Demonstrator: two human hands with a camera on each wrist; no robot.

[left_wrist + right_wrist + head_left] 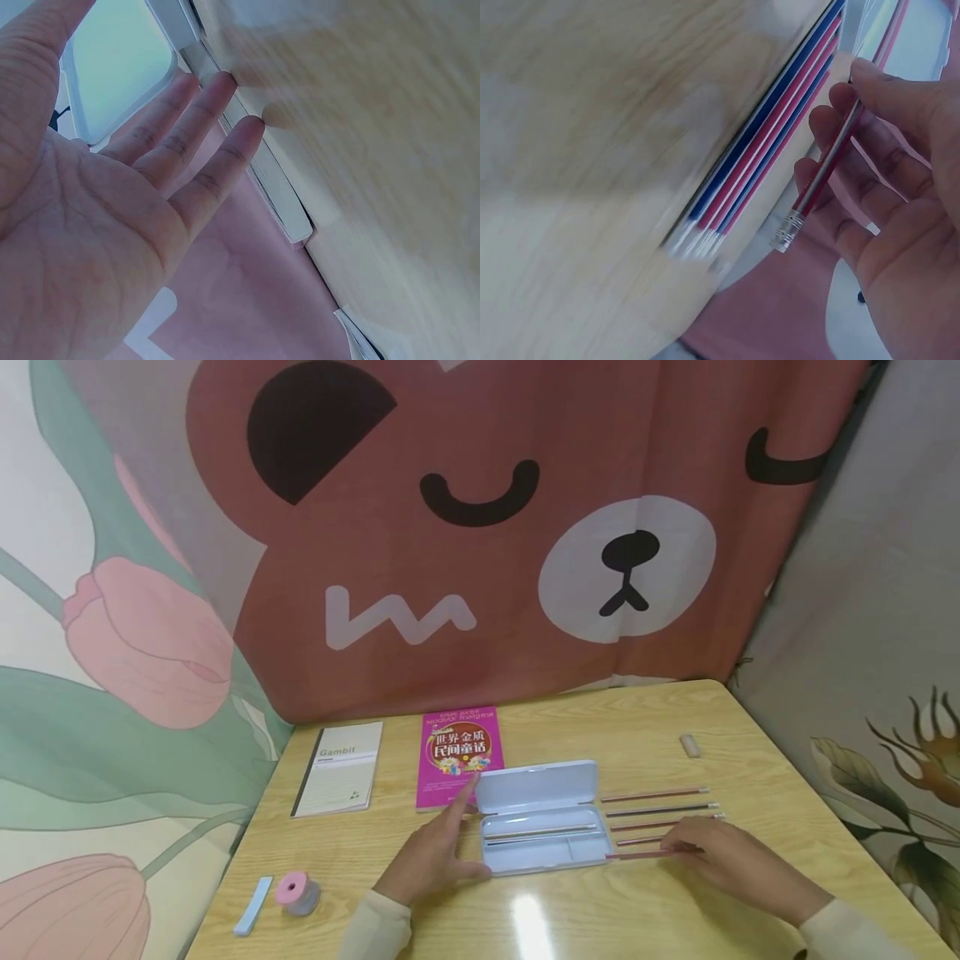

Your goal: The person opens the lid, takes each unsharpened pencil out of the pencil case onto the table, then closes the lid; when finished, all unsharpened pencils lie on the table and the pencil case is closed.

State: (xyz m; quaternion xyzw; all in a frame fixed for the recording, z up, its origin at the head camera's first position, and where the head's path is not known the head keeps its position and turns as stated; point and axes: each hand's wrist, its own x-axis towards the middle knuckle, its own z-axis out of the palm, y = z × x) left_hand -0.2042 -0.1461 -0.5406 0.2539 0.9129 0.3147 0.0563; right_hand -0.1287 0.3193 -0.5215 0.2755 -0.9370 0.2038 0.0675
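Observation:
A white pencil case (517, 858) lies with its lid (538, 787) raised, and pencils (540, 834) rest inside it. My left hand (431, 858) is at the case's left end, index finger by the lid and thumb by the near corner. Its fingers look straight in the left wrist view. Beside the case's right end, my right hand (716, 853) pinches a red pencil (832, 161) between thumb and fingertips, its silver eraser end pointing away from the case. Several other pencils (769, 124) lie in a row on the table just beyond that hand.
Behind the case lies a pink book (431, 781), with a notebook (341, 772) to its left. A pink-topped spool (298, 893) and a light blue strip (253, 906) are at the near left. An eraser-like block (690, 745) sits at the far right of the wooden table (637, 731).

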